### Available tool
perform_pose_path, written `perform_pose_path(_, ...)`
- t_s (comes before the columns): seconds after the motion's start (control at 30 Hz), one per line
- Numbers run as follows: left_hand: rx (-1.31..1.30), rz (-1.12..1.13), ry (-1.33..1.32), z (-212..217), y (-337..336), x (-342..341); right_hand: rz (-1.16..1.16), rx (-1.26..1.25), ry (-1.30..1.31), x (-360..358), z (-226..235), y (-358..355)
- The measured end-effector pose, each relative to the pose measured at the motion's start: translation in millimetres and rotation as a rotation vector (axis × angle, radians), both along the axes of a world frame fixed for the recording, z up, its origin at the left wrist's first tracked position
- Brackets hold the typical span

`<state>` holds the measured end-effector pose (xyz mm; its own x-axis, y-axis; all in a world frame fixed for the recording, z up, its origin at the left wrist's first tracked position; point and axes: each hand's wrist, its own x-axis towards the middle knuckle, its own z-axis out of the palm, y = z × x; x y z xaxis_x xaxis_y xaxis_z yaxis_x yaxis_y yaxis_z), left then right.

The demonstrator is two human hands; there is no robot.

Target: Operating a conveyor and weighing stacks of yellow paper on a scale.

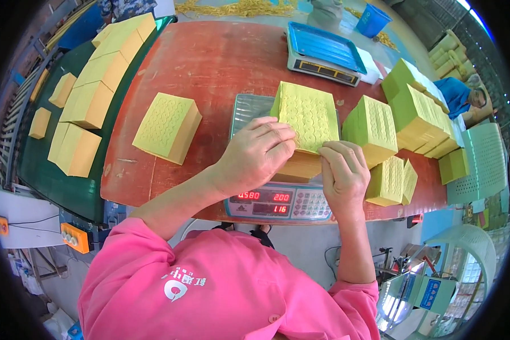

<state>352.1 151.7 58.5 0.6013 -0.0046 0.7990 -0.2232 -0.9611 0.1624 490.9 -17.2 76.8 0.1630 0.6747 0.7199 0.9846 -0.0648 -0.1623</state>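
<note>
A thick stack of yellow embossed paper [307,116] rests on the pan of a digital scale [313,208], whose red display is lit. My left hand [256,152] holds the stack's near left edge, fingers curled together against the paper. At the near right corner, the bent fingers of my right hand [345,173] grip the same stack. Both hands hide part of its front side. Just right of the scale stands another embossed yellow stack [374,127], with smaller stacks [386,181] in front of it. A separate embossed block of paper [167,126] lies to the left.
Plain yellow paper blocks [90,97] line a green conveyor belt [34,153] on the left. A second scale with a blue tray [326,48] sits at the red table's [209,56] far side. More stacks [416,116] stand at right, near a person in blue [452,95].
</note>
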Motion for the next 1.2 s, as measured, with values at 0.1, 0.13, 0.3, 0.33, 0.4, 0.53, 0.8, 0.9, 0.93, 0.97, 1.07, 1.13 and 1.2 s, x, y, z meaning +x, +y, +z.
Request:
perform_pose_path(0.1, 0.002, 0.018, -0.019, 1.6, -1.1, 1.4, 0.009, -0.001, -0.022, 5.9, 2.7, 1.1)
perform_pose_path(0.13, 0.003, 0.025, -0.023, 2.6, -1.8, 1.6, 0.009, 0.004, -0.029, 6.3, 4.2, 0.9)
perform_pose_path(0.3, -0.12, -0.035, 0.025, 12.8, -4.3, 0.6, 0.027, -0.02, -0.027, 10.9, 8.0, -3.2)
perform_pose_path(0.33, -0.214, -0.072, 0.045, 13.8, -4.5, 0.2, 0.044, -0.051, -0.025, 10.8, 8.3, -5.3)
perform_pose_path(0.4, -0.317, -0.016, 0.045, 13.4, 5.5, 7.8, 0.059, -0.084, -0.019, 11.1, 5.7, -7.2)
perform_pose_path(0.53, -0.438, 0.104, 0.108, 9.4, 50.3, 43.5, 0.077, -0.038, 0.013, 9.5, -1.3, -5.3)
perform_pose_path(0.8, -0.81, -0.035, 0.295, -16.3, 89.8, 76.2, 0.018, 0.079, 0.152, 13.5, 4.6, -3.2)
perform_pose_path(0.9, -0.911, -0.071, 0.287, -17.5, 87.8, 76.2, 0.0, 0.103, 0.069, 15.5, 9.1, 0.8)
perform_pose_path(0.93, -0.968, -0.101, 0.263, -18.2, 88.7, 75.6, 0.001, 0.105, 0.067, 15.9, 10.2, 4.0)
perform_pose_path(0.97, -0.967, -0.1, 0.26, -18.5, 90.1, 74.8, 0.016, 0.075, 0.005, 16.4, 11.3, 7.6)
perform_pose_path(1.07, -1.002, -0.076, 0.278, -22.1, 91.1, 75.1, 0.033, 0.011, -0.078, 17.0, 5.7, 12.1)
perform_pose_path(1.13, -1.099, -0.122, 0.228, -22.3, 85.7, 75.1, 0.041, -0.018, -0.1, 14.0, 2.2, 11.6)
perform_pose_path(1.2, -1.134, -0.149, 0.212, -20.4, 81.7, 74.0, 0.036, -0.069, -0.088, 10.6, 0.0, 10.3)
